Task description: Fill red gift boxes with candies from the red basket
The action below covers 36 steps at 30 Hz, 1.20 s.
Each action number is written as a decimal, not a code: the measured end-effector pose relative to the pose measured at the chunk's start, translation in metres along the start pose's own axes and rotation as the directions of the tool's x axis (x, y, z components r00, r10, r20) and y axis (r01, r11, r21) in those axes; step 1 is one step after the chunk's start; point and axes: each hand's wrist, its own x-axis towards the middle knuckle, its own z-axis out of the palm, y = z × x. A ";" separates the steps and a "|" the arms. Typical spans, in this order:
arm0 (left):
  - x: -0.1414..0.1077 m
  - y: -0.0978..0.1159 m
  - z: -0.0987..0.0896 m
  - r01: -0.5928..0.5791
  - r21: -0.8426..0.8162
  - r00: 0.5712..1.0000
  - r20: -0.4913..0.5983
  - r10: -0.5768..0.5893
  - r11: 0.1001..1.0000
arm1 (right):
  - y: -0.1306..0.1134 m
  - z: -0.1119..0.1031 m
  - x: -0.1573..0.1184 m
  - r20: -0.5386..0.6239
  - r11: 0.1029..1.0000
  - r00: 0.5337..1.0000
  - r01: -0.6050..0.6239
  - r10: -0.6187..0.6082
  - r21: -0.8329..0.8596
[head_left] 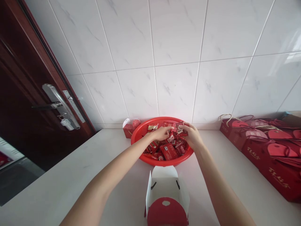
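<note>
A red plastic basket (162, 162) holds many red-wrapped packets (169, 152). Over its middle, my left hand (162, 133) reaches in with its fingers pinched together at a small red packet (171, 137). At the basket's right rear, my right hand (191, 134) grips a red packet in clear wrapping (181, 129) between thumb and fingers. Nearer to me stands an open carton (166, 216), white inside with a red rounded flap, two black slots and nothing visible inside.
A small red box (129, 129) stands behind the basket's left rim. Rows of red gift boxes (265, 160) with cord handles line the right of the white counter (77, 169). A dark red door (28, 94) is at the left, with a tiled wall behind.
</note>
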 end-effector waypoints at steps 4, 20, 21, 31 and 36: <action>-0.001 -0.001 0.000 -0.024 0.011 0.999 0.039 0.023 1.000 | -0.001 0.001 -0.001 -0.018 1.000 1.000 0.007 -0.007 0.011; -0.005 -0.007 -0.020 -0.082 -0.035 0.992 -0.101 0.078 0.996 | 0.001 -0.003 0.002 -0.005 1.000 1.000 0.015 -0.015 -0.004; -0.006 -0.008 -0.020 -0.088 -0.043 0.992 -0.095 0.084 0.995 | 0.001 -0.003 0.003 -0.001 1.000 1.000 0.016 -0.016 -0.005; -0.007 0.001 -0.023 -0.200 -0.477 0.975 -0.182 0.126 0.856 | 0.003 -0.003 0.004 -0.028 0.999 0.999 0.034 -0.034 -0.017; -0.013 0.008 -0.025 -0.175 -0.747 0.983 -0.164 0.078 0.641 | 0.004 -0.002 0.005 -0.070 0.998 0.996 0.058 -0.059 -0.014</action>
